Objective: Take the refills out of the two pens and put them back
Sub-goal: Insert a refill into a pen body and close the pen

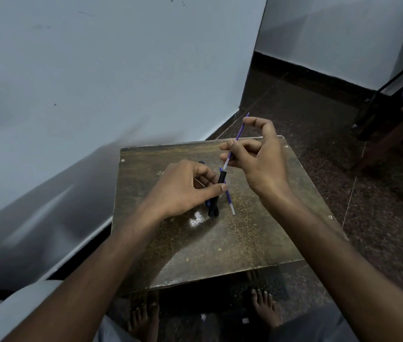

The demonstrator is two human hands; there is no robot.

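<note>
Table (257, 243): two refills (238, 134), one black barrel (216, 193).

The refill (238, 134) pinched in my right hand (257, 159) is purple going clear-white at its lower end. Same colours on the second refill (230, 201) lying beside the black pen barrel (216, 193) on the mottled brown-gold table (257, 230).

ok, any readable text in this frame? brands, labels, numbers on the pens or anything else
None readable.
Black pen barrel in the left hand: no print visible, partly hidden by the fingers.
Refill in the right hand: purple and clear, no marking to be made out.
Second refill lying on the table: no marking either.
Wall: only scuffs and specks, no writing.
</note>
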